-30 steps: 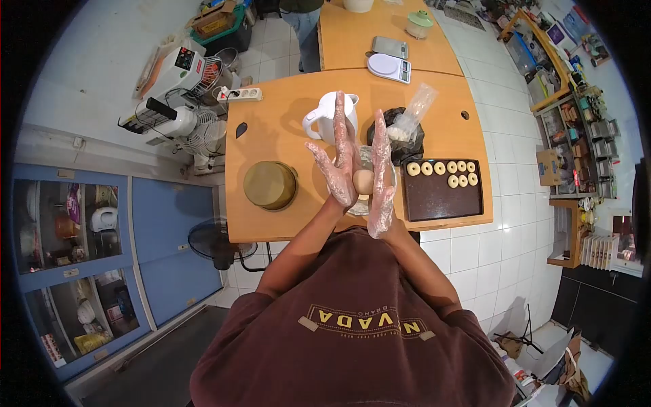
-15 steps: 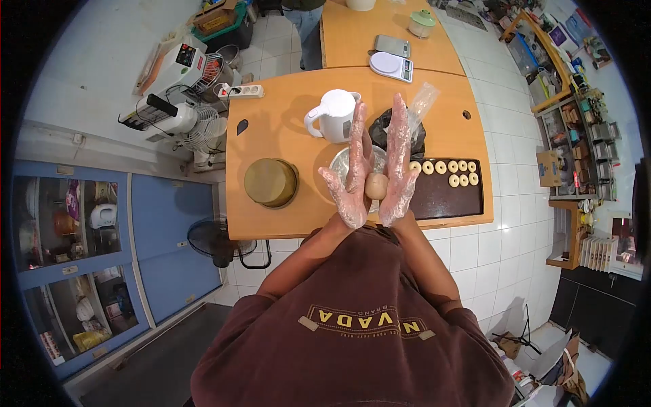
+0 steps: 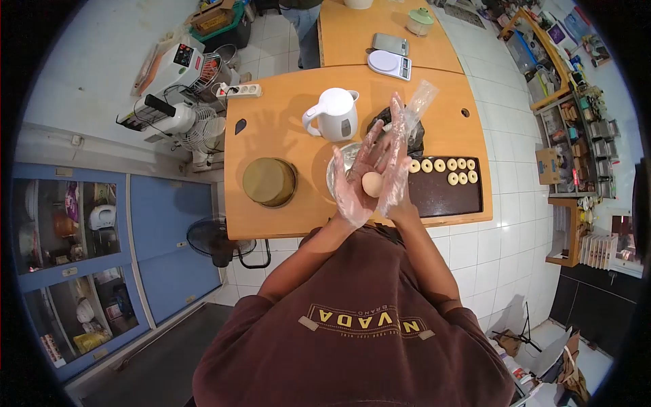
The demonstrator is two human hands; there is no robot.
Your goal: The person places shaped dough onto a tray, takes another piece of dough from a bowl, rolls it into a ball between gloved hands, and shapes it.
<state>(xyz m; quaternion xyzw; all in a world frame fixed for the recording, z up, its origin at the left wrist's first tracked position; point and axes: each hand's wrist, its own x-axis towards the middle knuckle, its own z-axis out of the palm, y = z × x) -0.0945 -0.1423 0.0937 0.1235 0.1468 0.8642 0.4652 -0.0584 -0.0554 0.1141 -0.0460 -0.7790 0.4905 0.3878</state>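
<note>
A smooth, pale ball of dough (image 3: 372, 184) lies between my palms at the front of the table. My left hand (image 3: 351, 197) is tilted palm up on its left side, with the fingers stretched out. On the other side, my right hand (image 3: 395, 178) presses its palm against the ball, fingers straight and pointing away from me. Both hands are coated in whitish flour or thin film; I cannot tell which. Beneath them a metal bowl (image 3: 331, 178) is partly hidden. Close by on the right, a dark baking tray (image 3: 434, 198) carries several ring-shaped doughnuts (image 3: 439, 165).
A white electric kettle (image 3: 337, 115) stands behind my hands, beside a black plastic bag (image 3: 415, 139). A round brownish container (image 3: 270, 182) sits at the left. Farther back are a kitchen scale (image 3: 390, 64) and a power strip (image 3: 241, 91). Someone stands beyond the table.
My left hand has rolled open to a more palm-up tilt, and its fingers have come toward my right hand. The dough ball now shows more fully between the palms.
</note>
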